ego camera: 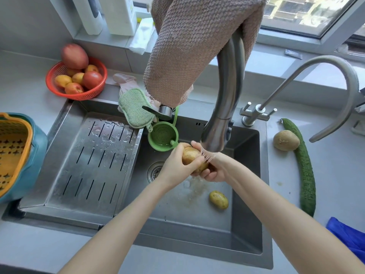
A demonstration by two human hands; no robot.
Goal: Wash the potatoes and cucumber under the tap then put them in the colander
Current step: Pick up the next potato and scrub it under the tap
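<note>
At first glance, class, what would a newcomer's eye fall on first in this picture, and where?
The left hand and right hand grip a potato under the running tap, above the sink. A long cucumber lies on the counter to the right, beside a second potato. A red basket of fruit sits back left.

Both hands gripped a tan oval potato (190, 155) under the fine spray from the brushed-steel pull-down tap (216, 133). The left hand (176, 164) curled over the potato's near side, and the right hand (215, 172) cupped it from below. They were above the grey steel sink basin (246, 194), where a smaller yellowish potato (218, 199) lay on the wet floor. On the pale grey countertop (335, 184) to the right, a round brown potato (286, 140) lay right beside a long dark-green cucumber (306, 175). At far left stood a yellow slotted colander (13, 147) inside a teal bowl (37, 147).
</note>
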